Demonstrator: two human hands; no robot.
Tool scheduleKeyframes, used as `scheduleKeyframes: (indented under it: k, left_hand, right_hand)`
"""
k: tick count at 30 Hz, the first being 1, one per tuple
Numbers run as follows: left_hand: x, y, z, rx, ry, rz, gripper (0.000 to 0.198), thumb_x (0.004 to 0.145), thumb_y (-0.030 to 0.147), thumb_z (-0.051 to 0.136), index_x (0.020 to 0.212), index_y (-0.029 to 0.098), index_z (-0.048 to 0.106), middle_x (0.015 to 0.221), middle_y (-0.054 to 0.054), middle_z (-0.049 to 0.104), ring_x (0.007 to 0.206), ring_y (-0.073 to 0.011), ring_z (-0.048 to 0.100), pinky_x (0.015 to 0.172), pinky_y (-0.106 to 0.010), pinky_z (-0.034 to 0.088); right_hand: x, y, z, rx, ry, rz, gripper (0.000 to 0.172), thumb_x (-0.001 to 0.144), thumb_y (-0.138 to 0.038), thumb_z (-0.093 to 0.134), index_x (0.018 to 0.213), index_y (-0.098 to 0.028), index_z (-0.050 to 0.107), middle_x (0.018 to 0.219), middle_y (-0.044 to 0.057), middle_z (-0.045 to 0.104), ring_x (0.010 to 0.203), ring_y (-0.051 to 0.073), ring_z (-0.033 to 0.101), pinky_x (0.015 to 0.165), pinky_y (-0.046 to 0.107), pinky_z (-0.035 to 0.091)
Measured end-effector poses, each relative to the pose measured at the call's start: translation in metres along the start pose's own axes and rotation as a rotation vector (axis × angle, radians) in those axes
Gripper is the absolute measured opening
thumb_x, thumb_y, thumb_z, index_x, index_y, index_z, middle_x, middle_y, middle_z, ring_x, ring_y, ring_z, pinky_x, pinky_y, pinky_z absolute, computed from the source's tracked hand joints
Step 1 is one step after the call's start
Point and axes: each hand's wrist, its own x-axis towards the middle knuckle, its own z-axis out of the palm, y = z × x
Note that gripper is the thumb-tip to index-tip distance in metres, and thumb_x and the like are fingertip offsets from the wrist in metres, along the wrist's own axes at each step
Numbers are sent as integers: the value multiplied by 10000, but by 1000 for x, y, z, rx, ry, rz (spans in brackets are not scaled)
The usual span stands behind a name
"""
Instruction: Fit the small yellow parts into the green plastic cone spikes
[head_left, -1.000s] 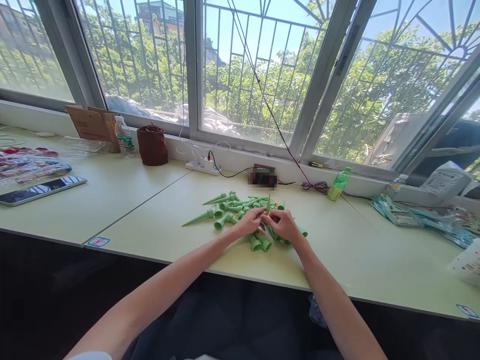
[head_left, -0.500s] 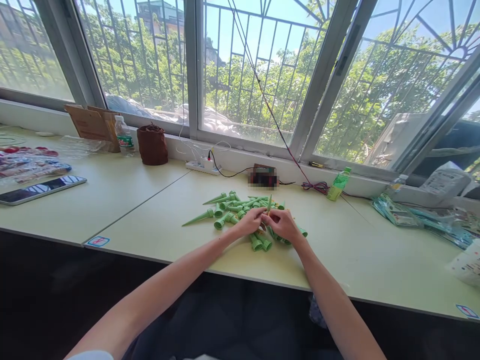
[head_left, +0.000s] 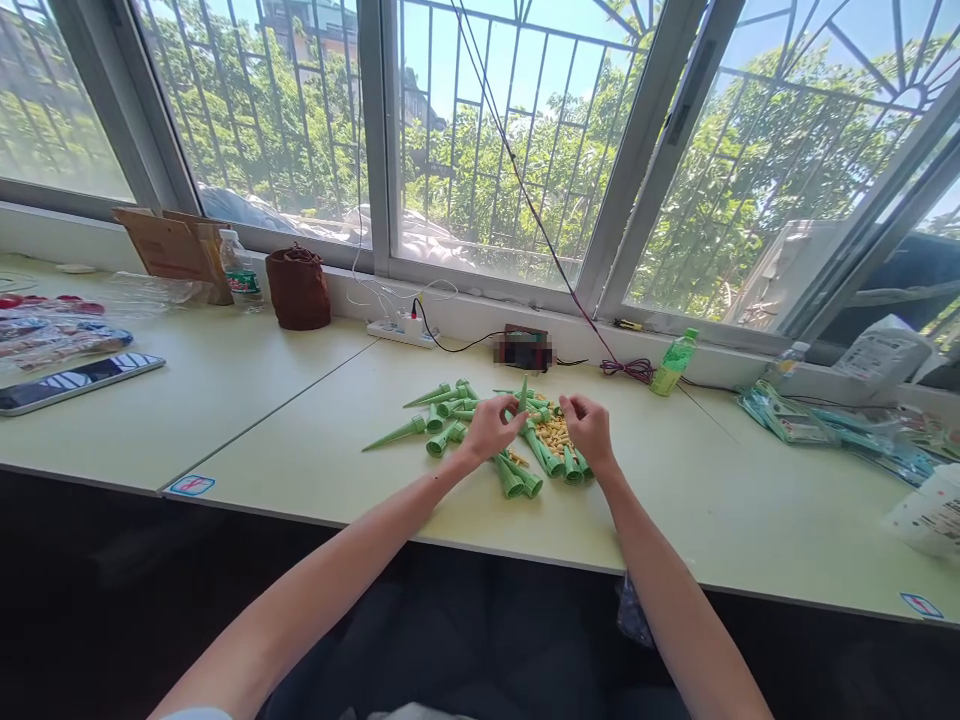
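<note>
Several green plastic cone spikes (head_left: 457, 415) lie in a heap on the pale table (head_left: 315, 440), around a small pile of yellowish bits (head_left: 555, 432). My left hand (head_left: 491, 428) pinches one green spike (head_left: 523, 396) that points upward. My right hand (head_left: 590, 428) hovers just right of it over the yellowish pile, fingers curled in a pinch; what it holds, if anything, is too small to make out. A gap separates the two hands.
A brown pouch (head_left: 298, 288), a water bottle (head_left: 238, 270), cardboard (head_left: 169, 245) and a power strip (head_left: 401, 330) line the window sill side. A green bottle (head_left: 673, 364) stands at right. Packets (head_left: 832, 430) lie far right, a dark flat device (head_left: 75, 380) far left.
My hands were joined on one spike; now they have parted. The right hand has moved right, uncovering the yellowish pile, while the left keeps the spike.
</note>
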Motion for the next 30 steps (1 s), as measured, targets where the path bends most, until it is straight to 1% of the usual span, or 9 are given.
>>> scheduleKeyframes:
  k: [3, 6, 11, 16, 19, 21, 23, 26, 30]
  left_hand:
    - [-3, -1, 1, 41, -80, 32, 165, 786, 325, 624, 828, 166, 638, 787, -19, 683, 549, -107, 528, 581, -237, 421]
    - [-5, -2, 1, 87, -125, 58, 127, 761, 295, 637, 794, 172, 639, 753, -27, 674, 580, -134, 552, 604, -257, 439]
    - [-6, -5, 2, 94, -215, 11, 130, 734, 250, 650, 843, 181, 649, 769, -38, 689, 619, -167, 591, 662, -293, 480]
    - [-6, -7, 5, 96, -203, 11, 105, 741, 211, 652, 844, 189, 645, 787, -41, 699, 704, -197, 631, 720, -311, 490]
    - [-7, -7, 7, 88, -193, 14, 123, 754, 196, 638, 877, 194, 640, 823, -47, 704, 701, -197, 639, 720, -311, 493]
    - [-7, -7, 7, 93, -186, 14, 138, 762, 188, 627, 900, 195, 629, 847, -53, 704, 714, -202, 647, 716, -311, 493]
    - [-7, -7, 7, 103, -190, 12, 138, 767, 178, 618, 903, 197, 616, 828, -50, 698, 762, -218, 660, 710, -309, 490]
    - [-6, -8, 7, 115, -200, 14, 124, 766, 162, 608, 884, 200, 596, 780, -41, 677, 833, -239, 668, 695, -301, 482]
    - [-6, -10, 7, 152, -207, 27, 106, 764, 163, 599, 859, 200, 569, 781, -42, 668, 828, -243, 661, 689, -305, 472]
  right_hand:
    - [0, 0, 1, -5, -5, 10, 452, 888, -530, 468, 618, -175, 541, 522, -24, 420, 525, 121, 349, 539, 265, 292]
    - [0, -1, 1, -6, -10, 13, 448, 885, -528, 470, 613, -179, 536, 522, -19, 428, 522, 123, 343, 534, 267, 291]
    - [1, -1, 1, -14, -12, 13, 450, 884, -522, 469, 592, -183, 516, 513, -19, 427, 520, 122, 330, 527, 267, 285]
    - [0, 1, 1, -25, -23, 12, 438, 884, -506, 469, 594, -182, 521, 514, -21, 432, 518, 121, 336, 525, 271, 280]
    - [1, 5, 3, -35, -28, 11, 425, 878, -494, 474, 592, -183, 522, 515, -14, 457, 517, 123, 349, 526, 272, 286]
    - [1, 9, 4, -61, -30, 21, 399, 858, -485, 498, 607, -180, 554, 521, -3, 495, 514, 128, 380, 532, 273, 305]
    - [2, 13, 5, -89, -49, 34, 341, 827, -457, 535, 644, -177, 600, 531, 9, 541, 512, 138, 431, 543, 276, 337]
    - [2, 20, 7, -109, -117, 33, 240, 790, -381, 571, 684, -179, 645, 599, 33, 626, 556, 157, 531, 598, 281, 408]
    - [2, 28, 9, -134, -206, 12, 138, 763, -272, 584, 723, -186, 684, 693, 49, 696, 634, 174, 614, 675, 293, 462]
